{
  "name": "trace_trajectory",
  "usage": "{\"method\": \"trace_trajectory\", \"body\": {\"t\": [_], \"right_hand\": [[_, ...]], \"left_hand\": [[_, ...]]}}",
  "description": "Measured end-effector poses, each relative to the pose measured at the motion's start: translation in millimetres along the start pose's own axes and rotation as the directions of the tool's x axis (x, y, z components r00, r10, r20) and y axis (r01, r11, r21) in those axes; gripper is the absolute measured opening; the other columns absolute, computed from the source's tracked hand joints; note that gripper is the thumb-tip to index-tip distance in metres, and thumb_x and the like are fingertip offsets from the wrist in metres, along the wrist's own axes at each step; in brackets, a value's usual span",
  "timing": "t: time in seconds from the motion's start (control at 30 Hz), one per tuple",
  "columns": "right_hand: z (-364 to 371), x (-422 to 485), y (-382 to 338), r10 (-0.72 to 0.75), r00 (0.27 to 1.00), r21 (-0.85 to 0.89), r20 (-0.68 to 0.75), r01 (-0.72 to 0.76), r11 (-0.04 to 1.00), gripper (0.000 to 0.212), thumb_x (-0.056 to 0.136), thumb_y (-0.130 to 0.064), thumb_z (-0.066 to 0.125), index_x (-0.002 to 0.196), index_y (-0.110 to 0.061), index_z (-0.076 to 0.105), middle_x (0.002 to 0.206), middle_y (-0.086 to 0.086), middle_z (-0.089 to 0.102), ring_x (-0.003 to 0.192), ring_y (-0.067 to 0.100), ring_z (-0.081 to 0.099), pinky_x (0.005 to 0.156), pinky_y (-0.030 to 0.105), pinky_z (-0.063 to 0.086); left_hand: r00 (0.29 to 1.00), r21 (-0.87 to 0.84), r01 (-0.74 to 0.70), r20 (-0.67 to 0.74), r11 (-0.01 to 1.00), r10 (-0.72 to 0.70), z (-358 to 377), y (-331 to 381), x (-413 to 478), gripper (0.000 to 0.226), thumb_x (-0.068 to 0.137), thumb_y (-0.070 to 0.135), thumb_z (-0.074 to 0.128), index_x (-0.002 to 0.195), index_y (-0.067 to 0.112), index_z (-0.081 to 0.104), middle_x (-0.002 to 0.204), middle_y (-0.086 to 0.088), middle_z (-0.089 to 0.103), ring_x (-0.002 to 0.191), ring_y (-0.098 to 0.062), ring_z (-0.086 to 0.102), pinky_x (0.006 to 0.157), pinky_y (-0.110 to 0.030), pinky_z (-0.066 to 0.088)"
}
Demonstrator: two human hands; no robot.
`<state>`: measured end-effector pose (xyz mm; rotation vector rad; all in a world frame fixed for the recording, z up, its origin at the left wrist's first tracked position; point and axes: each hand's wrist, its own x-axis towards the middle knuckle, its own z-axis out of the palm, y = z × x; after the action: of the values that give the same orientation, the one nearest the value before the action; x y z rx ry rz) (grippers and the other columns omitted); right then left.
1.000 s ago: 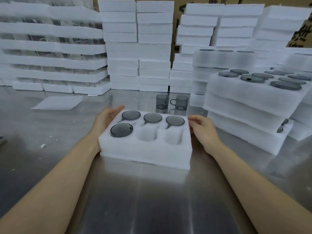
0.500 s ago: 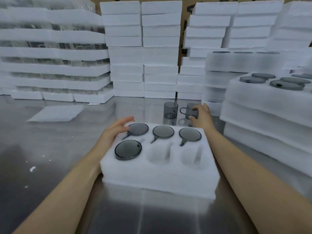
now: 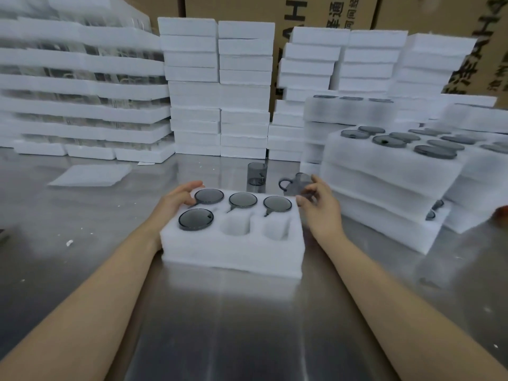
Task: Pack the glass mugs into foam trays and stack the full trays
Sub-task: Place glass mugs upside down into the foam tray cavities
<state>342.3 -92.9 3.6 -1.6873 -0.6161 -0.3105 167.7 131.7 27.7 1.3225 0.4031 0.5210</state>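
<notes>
Two pockets [image 3: 235, 225] stand empty in the foam tray [image 3: 233, 251], the middle and right ones of its near row, while the other four hold grey glass mugs sunk to their rims. The right hand [image 3: 320, 207] is the nearer to the work. Its fingers and thumb curl round a mug [image 3: 298, 184] just beyond the tray's far right corner, seemingly clear of the counter [image 3: 247, 312]. The handle points left toward a second mug [image 3: 257, 174], which stands upright on the counter behind the tray. From that grip the empty pockets lie toward the person and slightly left, the right-hand pocket [image 3: 276, 228] closest, so the coming move is likely a short pull back and down with the mug upright. The left hand [image 3: 176, 200], fingers loosely spread, rests against the tray's far left corner, apparently steadying it.
</notes>
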Motion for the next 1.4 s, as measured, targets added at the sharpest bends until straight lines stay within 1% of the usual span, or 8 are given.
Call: {"method": "trace_trajectory", "body": {"t": [0.1, 0.23, 0.43, 0.57, 0.77, 0.93, 1.07, 1.4], "right_hand": [[-17.5, -24.7, -16.7, -0.059, 0.991, -0.006, -0.12, 0.058, 0.998, 0.016, 0.079, -0.001, 0.071, 0.081, -0.014, 0.061, 0.138, 0.001, 0.047, 0.121, 0.004, 0.044, 0.086, -0.002, 0.031], [-26.6, -44.9, -45.1, -0.322, 0.917, -0.028, -0.236, 0.325, 0.945, 0.015, 0.079, -0.005, 0.074, 0.078, -0.015, 0.064, 0.136, 0.001, 0.041, 0.124, 0.01, 0.045, 0.103, 0.02, 0.037], [-16.6, -47.1, -83.6, -0.373, 0.915, 0.077, -0.15, 0.387, 0.919, 0.042, 0.073, -0.009, 0.076, 0.088, -0.041, 0.053, 0.127, -0.018, 0.048, 0.122, -0.003, 0.045, 0.101, 0.026, 0.04], [0.5, -60.5, -71.5, -0.306, 0.951, 0.083, 0.047, 0.301, 0.95, 0.075, 0.069, -0.008, 0.08, 0.121, -0.044, 0.041, 0.118, -0.018, 0.049, 0.11, -0.004, 0.05, 0.096, 0.017, 0.041], [4.0, -56.1, -65.6, -0.421, 0.886, -0.013, 0.195, 0.432, 0.902, 0.065, 0.063, 0.002, 0.08, 0.119, -0.02, 0.057, 0.118, -0.006, 0.05, 0.106, -0.002, 0.05, 0.092, 0.018, 0.043], [-4.9, -51.9, -75.0, -0.134, 0.933, 0.123, 0.335, 0.098, 0.988, 0.057, 0.071, -0.027, 0.081, 0.118, -0.041, 0.052, 0.109, -0.016, 0.063, 0.1, -0.003, 0.061, 0.082, 0.013, 0.049], [-12.7, -45.6, -77.1, -0.037, 0.902, 0.336, 0.43, -0.122, 0.934, 0.047, 0.076, -0.036, 0.069, 0.12, -0.02, 0.06, 0.112, 0.0, 0.064, 0.087, 0.015, 0.07, 0.074, 0.027, 0.056], [-17.6, -41.1, -73.9, -0.075, 0.921, 0.444, 0.382, -0.112, 0.889, 0.007, 0.088, -0.015, 0.06, 0.086, -0.012, 0.065, 0.085, -0.001, 0.068, 0.068, 0.011, 0.057, 0.065, 0.019, 0.049]], "left_hand": [[0.998, -0.019, -0.007, -0.069, 1.0, 0.006, 1.7, 0.0, -7.8, 0.046, 0.084, -0.007, 0.038, 0.119, 0.013, 0.06, 0.115, -0.006, 0.064, 0.091, -0.02, 0.063, 0.077, -0.027, 0.049], [0.976, -0.02, -0.055, -0.21, 0.998, 0.05, 13.3, -2.9, -16.4, 0.052, 0.082, -0.009, 0.045, 0.125, 0.02, 0.051, 0.1, -0.002, 0.066, 0.075, -0.015, 0.063, 0.063, -0.024, 0.051], [0.947, 0.202, -0.229, -0.18, 0.952, 0.266, 41.5, -10.4, -22.5, 0.049, 0.085, -0.013, 0.046, 0.123, 0.018, 0.05, 0.12, 0.0, 0.057, 0.11, -0.019, 0.058, 0.089, -0.031, 0.051], [0.731, 0.629, -0.581, 0.125, 0.517, 0.671, 40.5, 0.1, -28.7, 0.043, 0.085, -0.009, 0.053, 0.122, 0.013, 0.057, 0.117, 0.001, 0.059, 0.109, -0.007, 0.052, 0.1, -0.013, 0.036], [0.525, 0.655, -0.755, 0.597, 0.009, 0.606, 45.0, 10.5, -30.7, 0.032, 0.085, 0.015, 0.071, 0.116, 0.013, 0.064, 0.11, 0.003, 0.064, 0.104, -0.02, 0.058, 0.091, -0.036, 0.045], [0.564, 0.641, -0.75, 0.49, 0.163, 0.665, 45.4, 8.4, -34.9, 0.026, 0.093, 0.017, 0.058, 0.119, 0.015, 0.064, 0.105, 0.006, 0.066, 0.098, -0.012, 0.057, 0.086, -0.025, 0.045], [0.641, 0.59, -0.727, 0.403, 0.35, 0.653, 43.7, 5.7, -36.0, 0.024, 0.095, 0.018, 0.056, 0.117, 0.015, 0.066, 0.103, 0.006, 0.069, 0.097, -0.012, 0.062, 0.084, -0.019, 0.048], [0.589, 0.601, -0.759, 0.471, 0.249, 0.657, 42.9, 5.7, -33.6, 0.025, 0.094, 0.016, 0.056, 0.116, 0.011, 0.067, 0.103, 0.006, 0.066, 0.09, -0.01, 0.058, 0.083, -0.021, 0.046]]}}
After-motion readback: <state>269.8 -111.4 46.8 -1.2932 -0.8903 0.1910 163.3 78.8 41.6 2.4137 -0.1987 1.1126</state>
